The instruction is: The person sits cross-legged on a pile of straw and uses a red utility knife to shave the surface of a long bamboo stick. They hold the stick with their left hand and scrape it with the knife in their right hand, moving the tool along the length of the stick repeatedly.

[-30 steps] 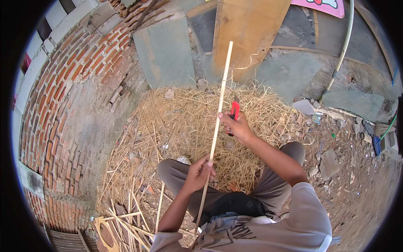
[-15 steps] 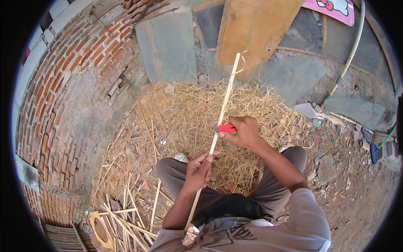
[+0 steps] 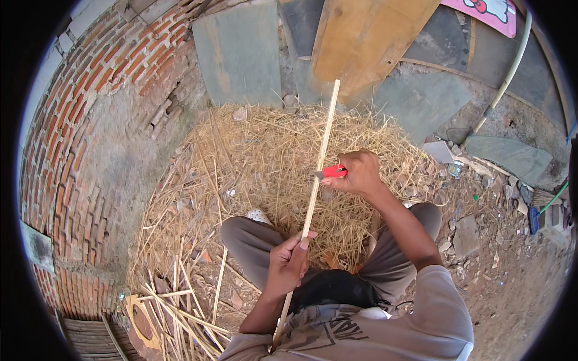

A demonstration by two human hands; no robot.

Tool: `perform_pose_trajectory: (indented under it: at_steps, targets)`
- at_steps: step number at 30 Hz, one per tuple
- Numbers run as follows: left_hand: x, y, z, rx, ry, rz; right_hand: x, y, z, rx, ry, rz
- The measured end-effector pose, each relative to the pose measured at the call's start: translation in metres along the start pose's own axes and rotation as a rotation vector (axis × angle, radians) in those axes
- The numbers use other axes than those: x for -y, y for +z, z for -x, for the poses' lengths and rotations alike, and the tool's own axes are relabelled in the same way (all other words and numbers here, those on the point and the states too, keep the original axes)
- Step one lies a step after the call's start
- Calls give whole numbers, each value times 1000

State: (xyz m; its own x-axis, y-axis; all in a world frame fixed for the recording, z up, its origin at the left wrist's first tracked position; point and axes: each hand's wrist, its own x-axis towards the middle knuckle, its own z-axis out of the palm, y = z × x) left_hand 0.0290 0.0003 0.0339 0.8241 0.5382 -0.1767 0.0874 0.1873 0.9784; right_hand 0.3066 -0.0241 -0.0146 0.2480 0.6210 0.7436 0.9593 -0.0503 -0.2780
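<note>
A long, pale wooden strip (image 3: 325, 133) slants up and away from my lap, its lower end by my left side. My left hand (image 3: 289, 261) is wrapped round its lower part, thumb along the strip. Farther up, my right hand (image 3: 360, 172) grips a red utility knife (image 3: 333, 172) whose short grey blade lies against the strip's right edge. The fingers of my right hand partly hide the knife's handle. Both hands are above my crossed legs.
Thin pale shavings (image 3: 289, 144) cover the ground ahead. Several loose strips (image 3: 180, 319) lie at the lower left. A brick wall (image 3: 78, 192) rises on the left; grey and brown boards (image 3: 238, 57) lean at the back. Rubble (image 3: 466, 237) lies at the right.
The curled shaving near the strip's far tip is gone from there. My right hand and the knife have shifted slightly up and right; the left hand still grips the strip.
</note>
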Motion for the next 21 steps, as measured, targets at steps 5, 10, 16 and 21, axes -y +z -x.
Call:
perform_pose_trajectory:
  at_steps: [5,10,16,21]
  targets:
    - [3,1,1,-5,-34,83,-30,12,4,-18,-44,45]
    - [-7,1,41,11,-116,37,-114,-21,-9,-65,925,41]
    - [2,0,26,-102,-4,-59,-37,6,9,55,511,-665]
    - [-3,4,20,-121,-8,-40,41,7,5,129,301,-931]
